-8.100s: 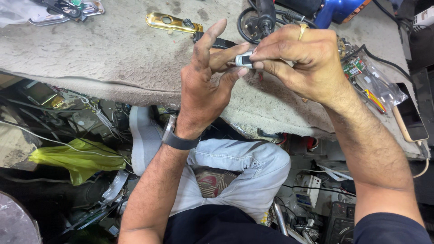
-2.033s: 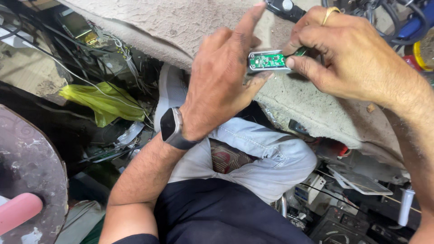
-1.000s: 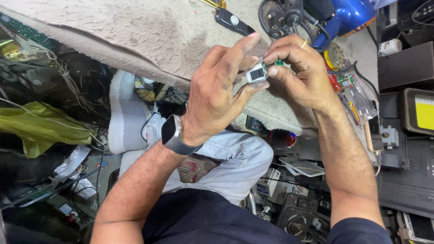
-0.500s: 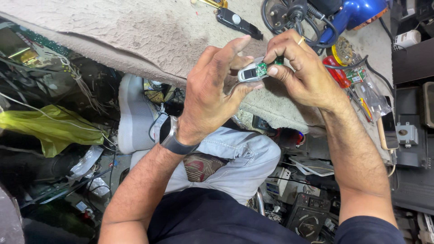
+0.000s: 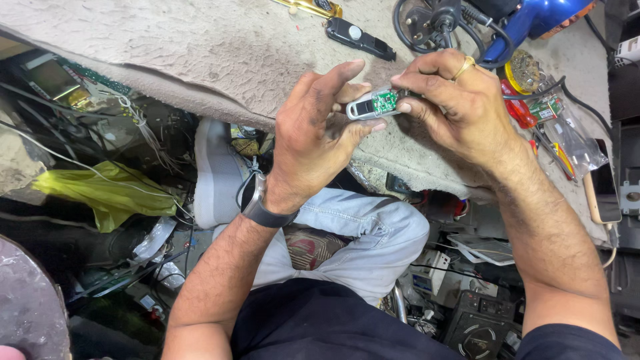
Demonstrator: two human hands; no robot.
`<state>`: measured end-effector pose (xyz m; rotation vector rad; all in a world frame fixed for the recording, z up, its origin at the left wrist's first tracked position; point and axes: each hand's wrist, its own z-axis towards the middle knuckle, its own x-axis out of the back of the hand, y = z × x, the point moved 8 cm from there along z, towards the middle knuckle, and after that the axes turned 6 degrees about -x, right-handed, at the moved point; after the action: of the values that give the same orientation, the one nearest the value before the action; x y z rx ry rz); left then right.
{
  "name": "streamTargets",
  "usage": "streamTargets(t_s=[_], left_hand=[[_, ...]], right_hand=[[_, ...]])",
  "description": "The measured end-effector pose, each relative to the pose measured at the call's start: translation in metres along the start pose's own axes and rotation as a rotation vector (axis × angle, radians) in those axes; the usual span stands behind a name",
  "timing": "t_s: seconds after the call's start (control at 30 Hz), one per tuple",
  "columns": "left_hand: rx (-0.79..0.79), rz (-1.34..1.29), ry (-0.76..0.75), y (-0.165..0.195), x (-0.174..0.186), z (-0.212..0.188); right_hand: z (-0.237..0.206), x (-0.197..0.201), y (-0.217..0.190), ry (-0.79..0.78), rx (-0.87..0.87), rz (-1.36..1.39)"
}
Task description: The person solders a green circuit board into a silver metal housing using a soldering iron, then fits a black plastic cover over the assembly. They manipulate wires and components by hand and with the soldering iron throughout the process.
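Head view: a small silver key-fob shell with a green circuit board point(image 5: 372, 105) is held in the air above the near edge of the counter point(image 5: 200, 47), which is covered in worn beige carpet. The shell is pinched by the left hand point(image 5: 317, 143) between thumb and fingers; a dark wristwatch point(image 5: 260, 205) is worn on that wrist. The shell's right end is gripped by the fingertips of the right hand point(image 5: 460, 110), on which a gold ring point(image 5: 465, 67) is seen. A black key fob point(image 5: 359, 37) lies on the counter beyond the hands.
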<state>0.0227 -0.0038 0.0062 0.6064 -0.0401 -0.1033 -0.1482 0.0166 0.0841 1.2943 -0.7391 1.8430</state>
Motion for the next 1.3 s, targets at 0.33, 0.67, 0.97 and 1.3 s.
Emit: streamTargets(t_s=[0.33,0.67,0.97,1.3], left_hand=[[-0.010,0.028,0.006,-0.002,-0.001,0.004],[-0.077,0.072,-0.004,0.006,0.006,0.012],[0.277,-0.237,-0.162,-0.019,0.011,0.020],[0.425,-0.175,-0.455,-0.036,0.011,0.037]], right_hand=[[0.010,0.003,-0.019,-0.098,0.130,-0.211],[0.009,-0.020,0.001,-0.189,0.133,-0.197],[0.015,-0.022,0.005,-0.214,0.096,-0.160],[0.022,-0.027,-0.016,-0.282,0.103,-0.383]])
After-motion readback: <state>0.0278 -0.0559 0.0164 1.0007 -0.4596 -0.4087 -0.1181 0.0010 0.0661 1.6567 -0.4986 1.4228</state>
